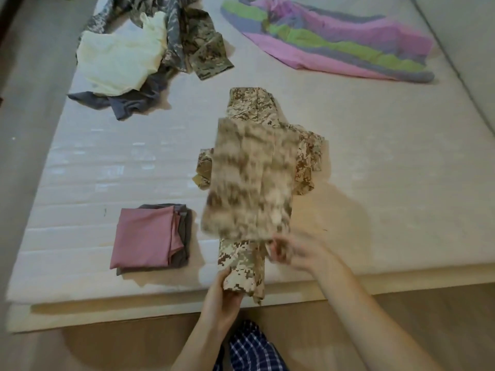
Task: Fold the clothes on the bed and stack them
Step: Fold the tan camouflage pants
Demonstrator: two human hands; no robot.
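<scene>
**Tan camo piece mid-fold at near edge, both hands on it**

- Tan camo garment (254,167): lies lengthwise on the bed (388,170), running from mid-mattress to the near edge, roughly centred left to right. Its near end overhangs the edge. Side parts stick out left and right around its middle.
- A flap of it is lifted over the middle section and motion-blurred. I can't tell how much of the flap touches the layer under it.
- Left hand (226,290): fingers curled round the garment's near end, at the bed's near edge. Firm grip.
- Right hand (290,253): blurred, fingers curled at the flap's near right corner, pinching the cloth as far as the blur shows.
- Folded stack (151,236): pink piece on top of grey, near the near edge, just left of the camo garment and not touching it.
- Unfolded pile (150,49): far left corner, with a cream garment (120,57) over a grey one, and green camo pieces behind and to its right.
- Striped cloth (334,46): pink, green and purple, crumpled along the far edge towards the right.
- Checked trousers (249,349): bottom of view, below the bed edge.
</scene>
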